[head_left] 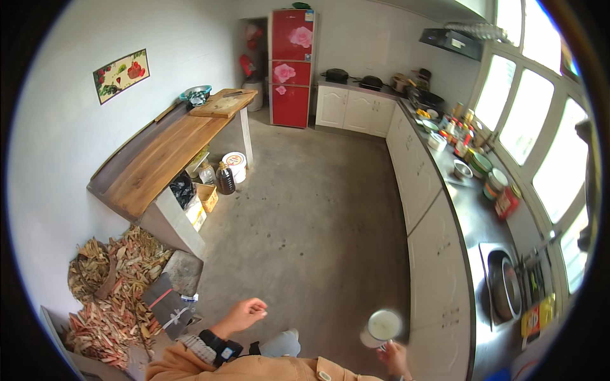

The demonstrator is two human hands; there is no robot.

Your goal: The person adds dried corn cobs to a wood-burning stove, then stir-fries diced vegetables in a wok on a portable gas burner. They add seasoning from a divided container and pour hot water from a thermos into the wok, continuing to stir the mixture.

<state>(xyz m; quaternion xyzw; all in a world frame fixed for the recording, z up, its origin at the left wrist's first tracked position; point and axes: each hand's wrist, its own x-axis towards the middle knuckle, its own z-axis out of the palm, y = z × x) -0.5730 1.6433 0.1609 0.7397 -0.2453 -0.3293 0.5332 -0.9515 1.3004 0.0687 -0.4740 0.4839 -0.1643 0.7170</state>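
My right hand (395,359) is closed on the handle of a white mug (370,338), which is held over the floor beside the white cabinets. Something pale and whitish shows inside the mug; I cannot tell what it is. My left hand (246,315) hangs in the air in front of my body, its fingers loosely bent and nothing in them. A black watch-like device (220,347) sits on the left wrist.
On the right runs a dark counter (467,209) with bowls, jars and a sink (502,286). A wooden table (159,152) stands left, with a jug (225,178) and bucket below. Corn husks and cobs (121,292) lie piled near left. A red fridge (291,95) stands far back.
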